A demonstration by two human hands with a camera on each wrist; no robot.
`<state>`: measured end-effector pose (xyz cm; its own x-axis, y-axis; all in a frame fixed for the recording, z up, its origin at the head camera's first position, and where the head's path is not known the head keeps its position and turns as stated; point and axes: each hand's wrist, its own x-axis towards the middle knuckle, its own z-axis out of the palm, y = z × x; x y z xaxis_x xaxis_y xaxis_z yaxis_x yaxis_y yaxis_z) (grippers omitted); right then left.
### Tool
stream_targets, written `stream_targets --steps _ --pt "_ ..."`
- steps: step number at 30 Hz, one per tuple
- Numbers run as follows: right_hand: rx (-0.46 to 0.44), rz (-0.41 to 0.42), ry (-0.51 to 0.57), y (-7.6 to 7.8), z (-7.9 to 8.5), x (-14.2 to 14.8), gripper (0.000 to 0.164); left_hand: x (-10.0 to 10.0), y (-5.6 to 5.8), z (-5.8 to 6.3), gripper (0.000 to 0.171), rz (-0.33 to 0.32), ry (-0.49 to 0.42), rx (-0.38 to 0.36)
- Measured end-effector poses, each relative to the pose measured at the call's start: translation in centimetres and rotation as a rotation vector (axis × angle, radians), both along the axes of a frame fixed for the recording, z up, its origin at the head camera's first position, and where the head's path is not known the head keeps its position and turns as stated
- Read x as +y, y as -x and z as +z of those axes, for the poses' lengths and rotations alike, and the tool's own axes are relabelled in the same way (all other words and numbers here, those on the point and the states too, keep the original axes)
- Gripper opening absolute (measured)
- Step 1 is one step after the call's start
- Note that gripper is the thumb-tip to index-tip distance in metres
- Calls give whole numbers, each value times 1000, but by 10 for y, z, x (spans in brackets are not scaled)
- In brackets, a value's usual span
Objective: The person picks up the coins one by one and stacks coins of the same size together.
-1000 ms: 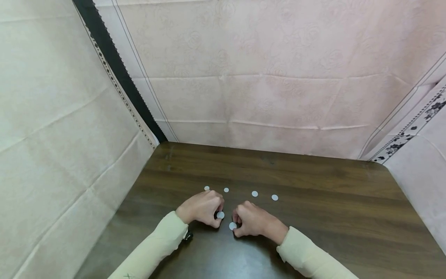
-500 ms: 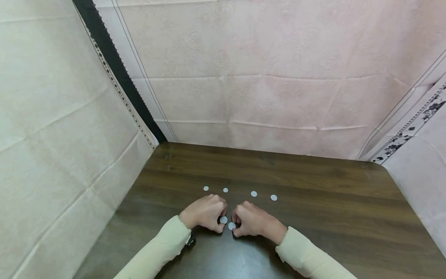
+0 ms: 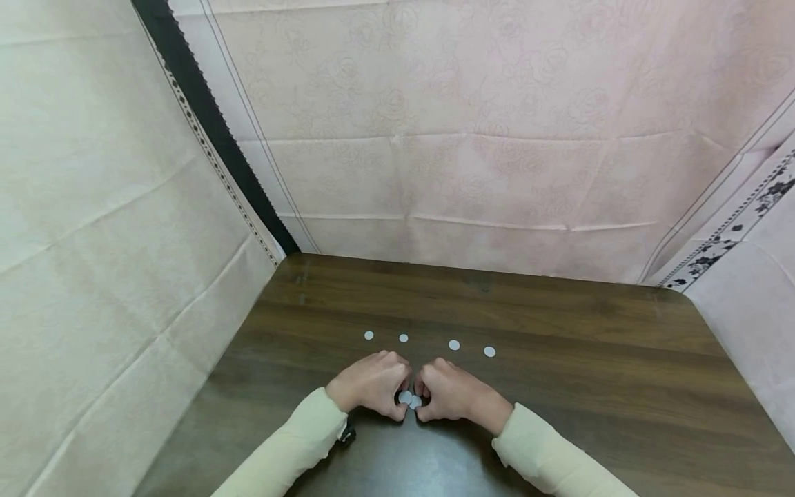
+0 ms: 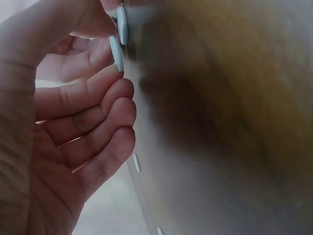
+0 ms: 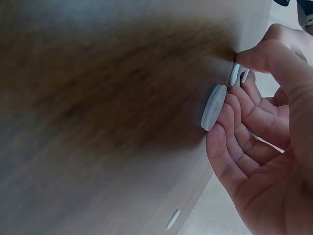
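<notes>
Between the thumb and index finger of my left hand (image 3: 374, 384) is a small, flat white disc (image 4: 117, 53), pinched by its edges. My right hand (image 3: 453, 391) pinches a second white disc (image 5: 234, 74) the same way, low over the wooden table (image 3: 559, 331). Both hands face each other, thumbs side by side. In the head view the left disc (image 3: 405, 397) partly overlaps the right disc (image 3: 415, 402), and the left wrist view shows the left one farther from the tabletop. The remaining fingers of each hand are bent beside the discs.
Beyond the hands, several more white discs lie in a loose row: a far-left disc (image 3: 369, 335), another disc (image 3: 404, 338), a third disc (image 3: 454, 345) and a right-end disc (image 3: 489, 351). Pale cloth (image 3: 466, 172) hangs behind the table and along both sides.
My left hand has moved right and toward the person with its disc, from a gap apart until it overlaps the right disc. My right hand has stayed almost still.
</notes>
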<state>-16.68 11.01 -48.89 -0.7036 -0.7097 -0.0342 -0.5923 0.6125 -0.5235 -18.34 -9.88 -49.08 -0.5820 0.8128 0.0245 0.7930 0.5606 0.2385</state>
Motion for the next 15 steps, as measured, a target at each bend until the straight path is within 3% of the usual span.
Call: stream_targets --steps 15 --pt "7 5 -7 -1 1 0 13 4 -5 -5 28 10 -51 -21"
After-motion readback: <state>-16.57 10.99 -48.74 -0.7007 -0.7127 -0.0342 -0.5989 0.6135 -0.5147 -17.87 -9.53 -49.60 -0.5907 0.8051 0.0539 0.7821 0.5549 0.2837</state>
